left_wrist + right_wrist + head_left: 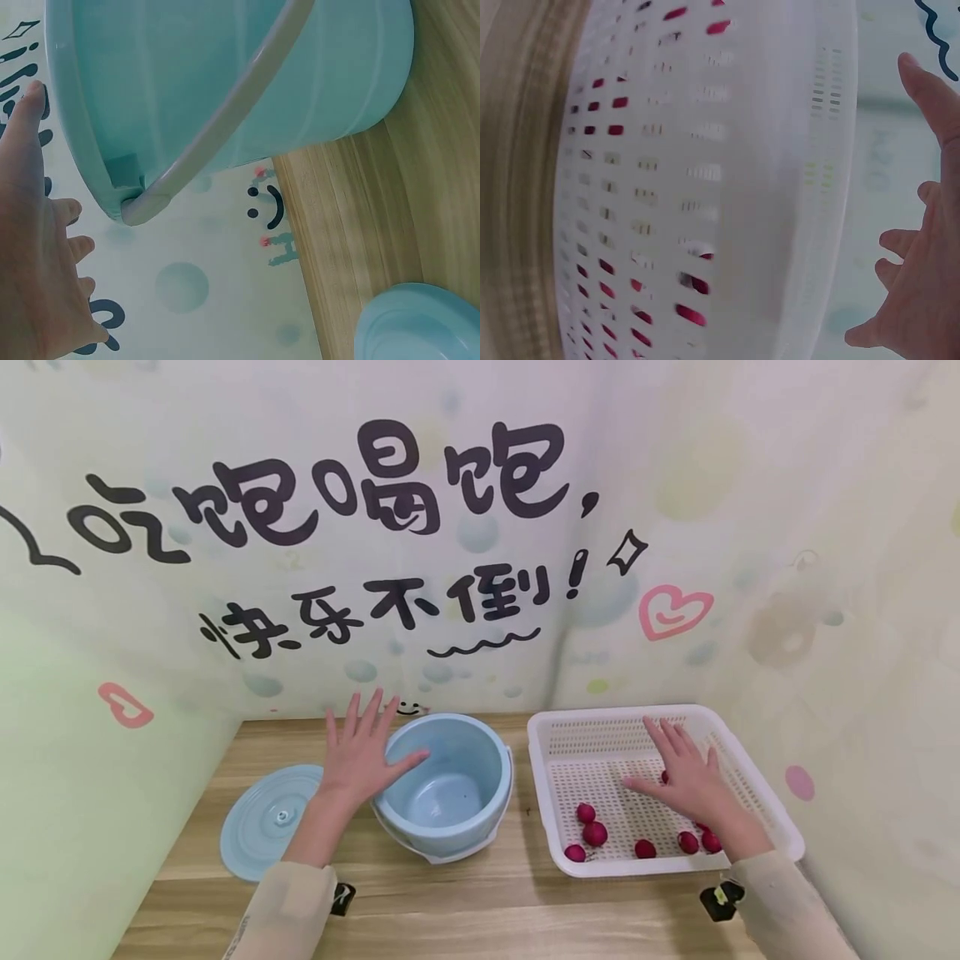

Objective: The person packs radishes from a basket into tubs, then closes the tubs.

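Note:
A light blue bucket (442, 793) with a grey handle stands empty on the wooden table; it fills the top of the left wrist view (247, 82). My left hand (363, 756) hovers spread at its left rim, the thumb over the opening, holding nothing; in the left wrist view the hand (37, 247) shows at the left edge. A white perforated basket (772, 814) at the right holds several small red fruits (595, 833). My right hand (686, 772) is spread flat above the basket's inside, empty. In the right wrist view the basket wall (705, 180) is blurred and my right hand (919, 270) shows beside it.
The bucket's round blue lid (266, 822) lies flat at the left, also seen in the corner of the left wrist view (420, 322). Printed walls close the table (487, 910) behind and on both sides. Bare wood runs along the front edge.

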A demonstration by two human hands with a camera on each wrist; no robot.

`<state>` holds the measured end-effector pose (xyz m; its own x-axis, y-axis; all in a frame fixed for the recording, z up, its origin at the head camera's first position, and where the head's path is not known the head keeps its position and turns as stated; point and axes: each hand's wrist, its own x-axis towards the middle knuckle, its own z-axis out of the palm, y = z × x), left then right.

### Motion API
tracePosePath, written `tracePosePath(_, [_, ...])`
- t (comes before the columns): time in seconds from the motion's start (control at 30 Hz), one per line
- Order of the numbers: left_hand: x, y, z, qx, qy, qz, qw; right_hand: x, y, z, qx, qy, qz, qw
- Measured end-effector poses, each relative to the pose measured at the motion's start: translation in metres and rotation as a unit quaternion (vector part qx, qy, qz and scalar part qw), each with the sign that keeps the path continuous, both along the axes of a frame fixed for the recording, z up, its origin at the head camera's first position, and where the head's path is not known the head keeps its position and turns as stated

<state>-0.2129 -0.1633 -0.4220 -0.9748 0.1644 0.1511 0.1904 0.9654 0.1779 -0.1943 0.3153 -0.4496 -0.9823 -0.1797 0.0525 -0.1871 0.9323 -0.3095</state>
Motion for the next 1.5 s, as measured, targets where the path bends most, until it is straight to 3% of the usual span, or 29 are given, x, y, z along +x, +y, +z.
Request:
tracePosePath(0.43, [0.013, -0.006, -0.004, 0.020, 0.001, 0.004, 0.9998, 0.006, 0.000, -0.018, -0.007, -0.006, -0.002, 1.000])
tracePosePath(0.8, [0.023, -0.012, -0.013, 0.049, 0.008, 0.005, 0.9988, 0.012, -0.005, -0.029, -0.044, -0.002, 0.020, 0.999])
tracePosePath(1.1, [0.032, -0.014, -0.018, 0.051, 0.016, -0.001, 0.9985, 0.015, -0.011, -0.036, -0.099, -0.056, 0.018, 0.993])
tracePosePath(1.5, [0.044, -0.014, -0.027, 0.072, 0.039, -0.010, 0.9966, 0.018, -0.016, -0.044, -0.116, -0.066, 0.030, 0.991])
